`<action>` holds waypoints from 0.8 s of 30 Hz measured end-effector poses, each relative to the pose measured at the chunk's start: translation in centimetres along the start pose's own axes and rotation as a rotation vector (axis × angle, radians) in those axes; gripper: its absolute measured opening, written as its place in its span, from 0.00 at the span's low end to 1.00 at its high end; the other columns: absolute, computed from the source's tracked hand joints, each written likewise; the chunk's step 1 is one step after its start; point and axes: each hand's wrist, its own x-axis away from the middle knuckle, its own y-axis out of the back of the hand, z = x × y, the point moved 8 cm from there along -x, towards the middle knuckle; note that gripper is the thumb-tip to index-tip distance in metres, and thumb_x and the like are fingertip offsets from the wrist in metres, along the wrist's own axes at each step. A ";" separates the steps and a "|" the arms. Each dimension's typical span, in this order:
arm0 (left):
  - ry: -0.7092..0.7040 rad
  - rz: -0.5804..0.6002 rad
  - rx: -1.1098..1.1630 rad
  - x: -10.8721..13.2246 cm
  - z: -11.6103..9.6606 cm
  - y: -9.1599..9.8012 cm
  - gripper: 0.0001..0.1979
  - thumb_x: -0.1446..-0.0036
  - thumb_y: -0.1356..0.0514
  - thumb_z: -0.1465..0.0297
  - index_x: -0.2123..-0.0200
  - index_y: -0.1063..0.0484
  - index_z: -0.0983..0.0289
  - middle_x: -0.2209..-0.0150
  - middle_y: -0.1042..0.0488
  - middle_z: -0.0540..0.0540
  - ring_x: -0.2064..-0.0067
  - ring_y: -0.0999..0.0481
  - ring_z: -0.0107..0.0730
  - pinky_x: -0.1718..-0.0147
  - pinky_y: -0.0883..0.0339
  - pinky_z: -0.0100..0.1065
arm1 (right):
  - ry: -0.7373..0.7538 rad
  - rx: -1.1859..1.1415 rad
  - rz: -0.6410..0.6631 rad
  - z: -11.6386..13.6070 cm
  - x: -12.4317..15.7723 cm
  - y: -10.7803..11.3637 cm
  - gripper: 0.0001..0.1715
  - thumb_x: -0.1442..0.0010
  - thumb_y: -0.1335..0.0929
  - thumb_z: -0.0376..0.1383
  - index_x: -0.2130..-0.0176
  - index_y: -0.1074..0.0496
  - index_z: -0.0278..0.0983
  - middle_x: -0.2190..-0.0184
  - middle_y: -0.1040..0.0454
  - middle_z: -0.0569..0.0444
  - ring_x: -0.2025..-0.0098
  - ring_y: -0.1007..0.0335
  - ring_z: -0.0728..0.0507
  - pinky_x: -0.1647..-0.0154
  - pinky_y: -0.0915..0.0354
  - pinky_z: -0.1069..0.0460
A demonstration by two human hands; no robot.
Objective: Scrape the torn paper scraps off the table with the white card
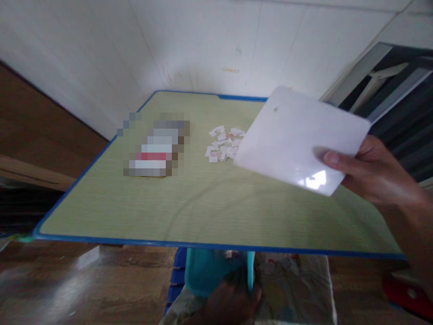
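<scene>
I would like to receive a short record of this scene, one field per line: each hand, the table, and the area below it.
Right hand: holds up a glossy white rectangular sheet, with a small hole near one corner
Left hand: grips the side wall of a turquoise plastic basin, fingers partly in shadow
Table: pale green top, blue edging
On table: small torn white paper scraps; a pixelated object
Below near edge: the basin

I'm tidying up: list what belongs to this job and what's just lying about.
Apparently in use:
glossy white board, in the right hand
turquoise plastic basin, left hand at it
paper scraps

Apparently lying about:
pixelated object on the table
white piece on the floor
red object, lower right
</scene>
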 end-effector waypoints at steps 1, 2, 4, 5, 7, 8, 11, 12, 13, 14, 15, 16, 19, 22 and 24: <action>-0.003 -0.003 -0.003 0.0 0.0 0.0 0.09 0.45 0.52 0.68 0.63 0.36 0.61 0.76 0.31 0.52 0.75 0.31 0.34 0.79 0.37 0.33 | 0.045 -0.031 -0.067 0.2 -0.6 1.4 0.08 0.51 0.32 0.34 0.66 0.28 0.39 0.70 0.27 0.57 0.72 0.33 0.52 0.71 0.37 0.55; -0.003 -0.005 -0.007 0.1 0.0 -0.1 0.09 0.45 0.52 0.69 0.63 0.36 0.61 0.76 0.31 0.52 0.76 0.31 0.35 0.79 0.37 0.33 | 0.074 -0.063 -0.112 0.2 -1.2 2.5 0.08 0.50 0.32 0.33 0.66 0.28 0.38 0.68 0.27 0.56 0.71 0.33 0.53 0.68 0.38 0.55; -0.004 -0.004 -0.014 0.2 -0.1 -0.4 0.10 0.45 0.53 0.68 0.61 0.36 0.60 0.77 0.31 0.52 0.76 0.31 0.34 0.79 0.36 0.33 | 0.081 -0.082 -0.153 -0.7 -2.6 4.2 0.09 0.48 0.34 0.32 0.63 0.29 0.36 0.64 0.27 0.54 0.69 0.33 0.53 0.66 0.38 0.53; -0.002 -0.001 -0.016 0.3 -0.1 -0.5 0.10 0.45 0.53 0.68 0.61 0.36 0.60 0.76 0.31 0.51 0.75 0.31 0.34 0.78 0.35 0.33 | 0.081 -0.075 -0.172 -1.3 -3.2 4.8 0.11 0.46 0.36 0.32 0.61 0.30 0.35 0.61 0.28 0.52 0.67 0.32 0.52 0.65 0.39 0.53; 0.004 0.000 -0.016 0.4 -0.1 -0.8 0.10 0.45 0.52 0.68 0.61 0.36 0.60 0.74 0.30 0.51 0.74 0.30 0.34 0.77 0.35 0.33 | 0.093 -0.087 -0.217 -2.7 -4.3 5.7 0.14 0.45 0.37 0.33 0.56 0.32 0.35 0.56 0.30 0.49 0.63 0.32 0.51 0.65 0.39 0.53; 0.007 -0.007 -0.017 0.5 -0.1 -0.9 0.09 0.45 0.52 0.68 0.61 0.36 0.60 0.73 0.29 0.51 0.73 0.30 0.33 0.77 0.35 0.33 | 0.095 -0.104 -0.230 -3.5 -4.7 5.9 0.15 0.44 0.38 0.34 0.55 0.33 0.35 0.54 0.32 0.47 0.60 0.33 0.50 0.65 0.39 0.53; 0.021 -0.051 -0.026 0.5 0.0 -0.6 0.09 0.46 0.50 0.67 0.62 0.36 0.59 0.74 0.30 0.50 0.74 0.31 0.34 0.78 0.35 0.32 | 0.096 -0.207 -0.289 -5.4 -5.4 6.2 0.18 0.43 0.38 0.36 0.52 0.35 0.36 0.50 0.35 0.46 0.57 0.33 0.48 0.65 0.39 0.53; 0.029 -0.070 -0.030 0.5 0.1 -0.4 0.09 0.47 0.50 0.67 0.62 0.35 0.59 0.75 0.30 0.50 0.75 0.31 0.33 0.79 0.36 0.32 | 0.098 -0.239 -0.299 -5.8 -5.4 6.1 0.18 0.43 0.38 0.37 0.53 0.35 0.36 0.50 0.35 0.46 0.57 0.33 0.48 0.65 0.39 0.53; 0.036 -0.094 -0.035 0.4 0.1 -0.2 0.09 0.47 0.50 0.67 0.62 0.35 0.59 0.76 0.31 0.50 0.76 0.32 0.34 0.80 0.36 0.33 | 0.095 -0.263 -0.301 -6.1 -5.4 5.9 0.17 0.44 0.38 0.37 0.54 0.35 0.36 0.50 0.35 0.46 0.58 0.33 0.48 0.65 0.39 0.54; 0.043 -0.119 -0.040 0.3 0.2 0.0 0.09 0.47 0.51 0.67 0.63 0.35 0.59 0.77 0.31 0.50 0.77 0.32 0.33 0.80 0.36 0.32 | 0.084 -0.279 -0.287 -6.3 -5.4 5.6 0.16 0.44 0.38 0.37 0.55 0.34 0.36 0.50 0.35 0.47 0.58 0.33 0.48 0.66 0.39 0.54; 0.047 -0.146 -0.047 0.3 0.3 0.3 0.08 0.47 0.51 0.67 0.64 0.34 0.59 0.78 0.32 0.50 0.78 0.33 0.33 0.81 0.37 0.32 | 0.069 -0.287 -0.267 -6.5 -5.3 5.3 0.16 0.44 0.38 0.38 0.56 0.34 0.37 0.51 0.34 0.48 0.59 0.32 0.48 0.66 0.39 0.54; 0.044 -0.179 -0.054 0.1 0.3 0.5 0.08 0.47 0.51 0.68 0.66 0.34 0.59 0.79 0.32 0.50 0.78 0.33 0.33 0.82 0.38 0.32 | 0.051 -0.288 -0.244 -6.6 -5.3 5.0 0.15 0.45 0.37 0.38 0.57 0.33 0.37 0.51 0.34 0.48 0.60 0.32 0.48 0.66 0.39 0.54; 0.039 -0.287 -0.081 -0.2 0.3 1.4 0.06 0.50 0.50 0.71 0.72 0.34 0.59 0.80 0.33 0.49 0.80 0.35 0.31 0.84 0.39 0.30 | 0.018 -0.241 -0.208 -6.4 -5.0 4.6 0.14 0.46 0.36 0.39 0.59 0.33 0.37 0.56 0.31 0.48 0.65 0.32 0.49 0.69 0.39 0.55; 0.050 -0.364 -0.109 -0.3 0.5 1.8 0.05 0.54 0.48 0.74 0.74 0.35 0.60 0.81 0.34 0.49 0.81 0.35 0.30 0.85 0.39 0.29 | 0.010 -0.183 -0.209 -6.1 -4.8 4.5 0.15 0.48 0.35 0.39 0.60 0.33 0.37 0.60 0.29 0.49 0.70 0.33 0.49 0.70 0.38 0.54; 0.058 -0.370 -0.134 -0.2 0.5 1.4 0.06 0.56 0.47 0.75 0.73 0.35 0.60 0.82 0.34 0.49 0.82 0.35 0.30 0.86 0.39 0.28 | 0.017 -0.183 -0.197 -5.9 -4.7 4.5 0.15 0.50 0.33 0.38 0.60 0.33 0.37 0.62 0.29 0.50 0.72 0.34 0.50 0.70 0.38 0.54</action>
